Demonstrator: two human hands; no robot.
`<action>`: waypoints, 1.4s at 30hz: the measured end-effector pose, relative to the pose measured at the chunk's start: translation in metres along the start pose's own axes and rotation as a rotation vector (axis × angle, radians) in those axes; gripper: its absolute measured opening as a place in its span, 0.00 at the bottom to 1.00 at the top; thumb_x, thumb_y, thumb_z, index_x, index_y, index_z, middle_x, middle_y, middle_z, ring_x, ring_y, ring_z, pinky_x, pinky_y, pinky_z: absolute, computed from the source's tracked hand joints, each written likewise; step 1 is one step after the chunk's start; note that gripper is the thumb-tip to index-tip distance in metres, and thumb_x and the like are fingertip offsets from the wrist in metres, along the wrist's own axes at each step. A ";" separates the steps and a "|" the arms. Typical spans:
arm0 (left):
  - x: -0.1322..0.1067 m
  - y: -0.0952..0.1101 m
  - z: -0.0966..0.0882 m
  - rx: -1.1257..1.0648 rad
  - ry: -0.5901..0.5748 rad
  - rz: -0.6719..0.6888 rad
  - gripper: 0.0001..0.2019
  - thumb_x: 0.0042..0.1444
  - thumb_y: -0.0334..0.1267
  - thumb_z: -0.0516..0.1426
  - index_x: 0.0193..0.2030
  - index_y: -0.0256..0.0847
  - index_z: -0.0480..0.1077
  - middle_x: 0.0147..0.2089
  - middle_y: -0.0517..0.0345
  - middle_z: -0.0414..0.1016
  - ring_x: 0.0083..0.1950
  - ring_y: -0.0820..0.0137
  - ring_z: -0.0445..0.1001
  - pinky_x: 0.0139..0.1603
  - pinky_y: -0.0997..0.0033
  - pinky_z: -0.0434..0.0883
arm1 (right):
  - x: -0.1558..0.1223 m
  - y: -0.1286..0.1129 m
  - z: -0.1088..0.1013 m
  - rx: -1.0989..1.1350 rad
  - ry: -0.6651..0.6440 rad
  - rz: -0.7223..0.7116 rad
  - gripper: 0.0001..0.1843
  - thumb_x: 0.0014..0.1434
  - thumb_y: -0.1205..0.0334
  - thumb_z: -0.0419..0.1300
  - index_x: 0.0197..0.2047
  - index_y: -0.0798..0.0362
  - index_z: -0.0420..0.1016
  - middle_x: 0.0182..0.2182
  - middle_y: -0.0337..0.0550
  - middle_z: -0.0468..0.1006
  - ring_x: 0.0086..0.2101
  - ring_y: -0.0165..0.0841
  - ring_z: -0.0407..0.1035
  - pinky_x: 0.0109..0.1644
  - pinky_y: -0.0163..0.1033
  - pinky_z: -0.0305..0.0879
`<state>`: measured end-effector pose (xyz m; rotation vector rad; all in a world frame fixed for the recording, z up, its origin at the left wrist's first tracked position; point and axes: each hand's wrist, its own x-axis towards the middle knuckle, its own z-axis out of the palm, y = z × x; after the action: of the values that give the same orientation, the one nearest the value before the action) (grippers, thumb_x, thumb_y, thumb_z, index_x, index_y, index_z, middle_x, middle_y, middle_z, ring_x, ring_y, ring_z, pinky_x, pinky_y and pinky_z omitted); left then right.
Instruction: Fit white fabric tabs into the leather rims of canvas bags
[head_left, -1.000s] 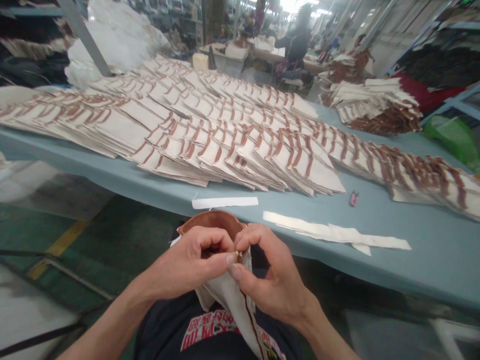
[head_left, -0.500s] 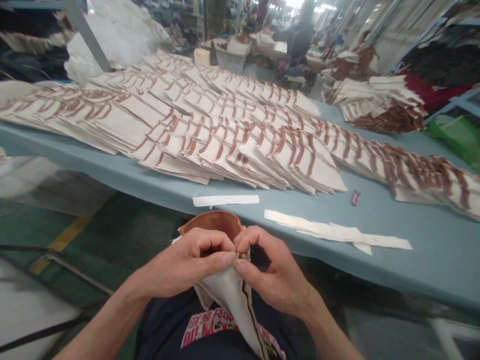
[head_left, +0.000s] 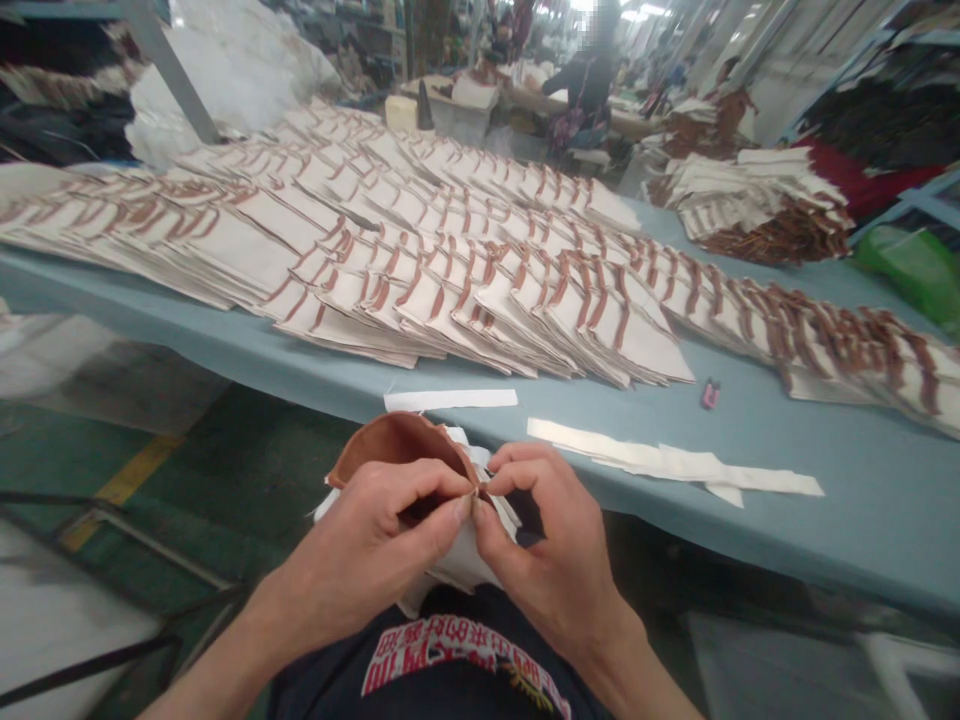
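A sewn fabric piece, cream on one side with a brown lining, is held just above my lap, its brown opening facing up. My left hand pinches its edge between thumb and index finger. Close beside it, fingertips nearly touching, my right hand pinches the same edge at the seam. The fingers hide the exact spot they grip. Part of the cream side hangs below my hands against my dark printed apron.
A blue-covered table stands ahead, with overlapping rows of cream and brown pieces. Near its front edge lie white fabric strips, another strip and small pink thread snips. A green bag is at right. A person is behind.
The fabric piece has turned, its brown opening shifting left and showing wider. The lower cream flap with the dark seam line has swung out of view. Both hands still pinch the edge.
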<state>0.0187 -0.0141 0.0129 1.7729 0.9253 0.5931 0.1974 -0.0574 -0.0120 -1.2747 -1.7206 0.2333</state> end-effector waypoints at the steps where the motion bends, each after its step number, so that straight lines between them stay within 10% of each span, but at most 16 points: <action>1: 0.000 0.001 0.001 0.010 0.013 0.008 0.11 0.66 0.32 0.56 0.37 0.40 0.80 0.35 0.62 0.82 0.36 0.72 0.78 0.35 0.79 0.68 | 0.000 -0.001 0.000 -0.023 0.000 -0.003 0.09 0.58 0.74 0.61 0.37 0.50 0.69 0.34 0.42 0.77 0.36 0.35 0.74 0.40 0.40 0.69; 24: -0.001 -0.011 0.015 0.393 0.146 0.386 0.12 0.67 0.26 0.53 0.36 0.32 0.78 0.29 0.57 0.76 0.31 0.71 0.73 0.34 0.72 0.65 | -0.008 -0.010 -0.005 -0.208 -0.105 0.100 0.07 0.65 0.71 0.59 0.34 0.53 0.75 0.27 0.39 0.80 0.28 0.34 0.76 0.34 0.38 0.66; 42: 0.007 -0.012 0.021 0.012 0.126 0.010 0.11 0.58 0.30 0.54 0.31 0.36 0.78 0.28 0.61 0.80 0.29 0.73 0.74 0.30 0.78 0.66 | -0.002 0.006 -0.004 -0.250 -0.118 -0.184 0.11 0.66 0.72 0.55 0.32 0.51 0.69 0.24 0.38 0.75 0.25 0.31 0.72 0.31 0.35 0.62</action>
<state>0.0344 -0.0179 -0.0063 1.7676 1.0076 0.7136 0.2042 -0.0576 -0.0150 -1.2904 -2.0039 -0.0156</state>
